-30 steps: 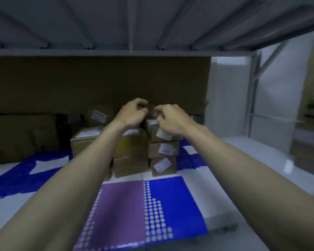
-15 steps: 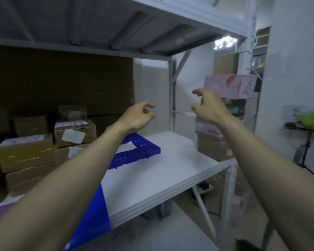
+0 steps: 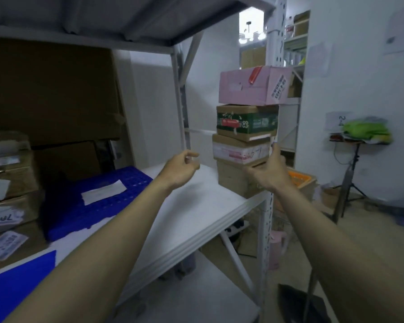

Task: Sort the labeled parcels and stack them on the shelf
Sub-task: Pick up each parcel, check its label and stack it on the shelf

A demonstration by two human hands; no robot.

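Parcels to sort: four-box stack far right, past the shelf end, long axes left-right. Our right hand is nearer, at the lower boxes' right corner; fingers look half-curled, but we can't tell whether it grips. Left hand hovers over the shelf, loosely curled, empty, left of the stack. Sorted boxes sit near left.

Matt cardboard parcels (paper labels stuck on) sit on a smooth white shelf board beside a perforated plastic tray.
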